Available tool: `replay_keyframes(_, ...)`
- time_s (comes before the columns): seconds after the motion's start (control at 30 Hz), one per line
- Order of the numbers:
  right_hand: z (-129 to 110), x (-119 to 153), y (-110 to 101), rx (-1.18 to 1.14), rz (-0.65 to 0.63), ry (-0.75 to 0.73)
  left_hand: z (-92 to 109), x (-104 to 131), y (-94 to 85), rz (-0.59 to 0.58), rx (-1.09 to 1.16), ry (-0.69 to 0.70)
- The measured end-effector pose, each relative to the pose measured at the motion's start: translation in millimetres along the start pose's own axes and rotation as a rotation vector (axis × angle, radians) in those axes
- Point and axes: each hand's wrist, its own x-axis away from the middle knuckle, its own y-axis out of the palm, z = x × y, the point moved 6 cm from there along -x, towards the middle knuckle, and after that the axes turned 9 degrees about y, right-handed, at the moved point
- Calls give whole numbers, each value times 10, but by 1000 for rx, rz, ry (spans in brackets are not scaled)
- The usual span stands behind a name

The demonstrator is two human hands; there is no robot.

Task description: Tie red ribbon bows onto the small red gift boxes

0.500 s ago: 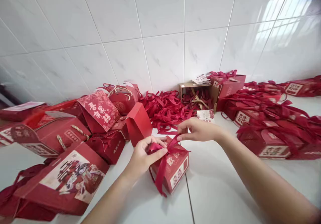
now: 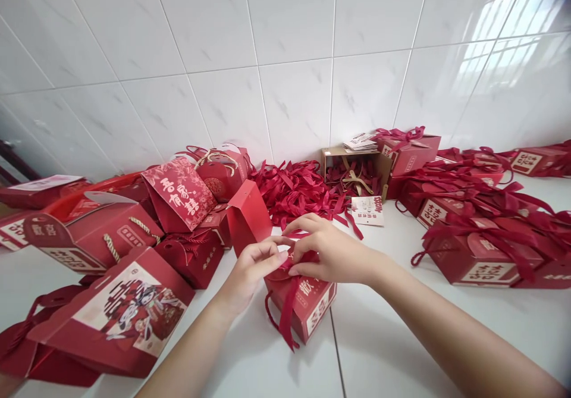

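Observation:
A small red gift box [image 2: 314, 312] with gold and white lettering sits on the white surface in front of me. Dark red ribbon [image 2: 289, 306] runs over its top, one tail hanging down the near side. My left hand [image 2: 256, 270] pinches the ribbon above the box's left edge. From the right, my right hand [image 2: 328, 249] reaches across the top, thumb and fingers closed on the ribbon. The two sets of fingertips almost meet, and they hide the knot area between them.
Unribboned red boxes [image 2: 120, 312] crowd the left side. A heap of loose red ribbons [image 2: 294, 190] lies by the tiled wall, beside an open carton [image 2: 330, 154] and a printed card [image 2: 368, 210]. Ribboned boxes [image 2: 482, 255] are stacked on the right.
My right hand has moved left and down, to the ribbon beside my left fingers. The bow loops that showed earlier are now covered by my hands. The box stays in place.

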Motion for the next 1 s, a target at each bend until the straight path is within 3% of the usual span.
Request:
replay_keyframes(0.33,97,-10,-28,-33,-21,-62,113,-28,-100,17,-422,158)
replay_keyframes(0.47,86,5,-34,41,-59,-9,84,-13,-101,49,-332,110)
replay_keyframes(0.63,-84,40,-111,99,-42,-52,12,-4,-199,288,-202,85)
replay_keyframes(0.8,-119,75,-375,-24,10,-33,-126,-13,-271,350,-75,36)
replay_keyframes(0.9,143,111,-699,-60,135,127,-175,-28,-315,362,-47,41)
replay_keyframes(0.97,416,210,-1030,-7,366,311,-177,-40,-316,351,-66,49)
replay_keyframes(1.0,552,314,-1233,37,562,421,-168,-45,-307,342,-84,54)
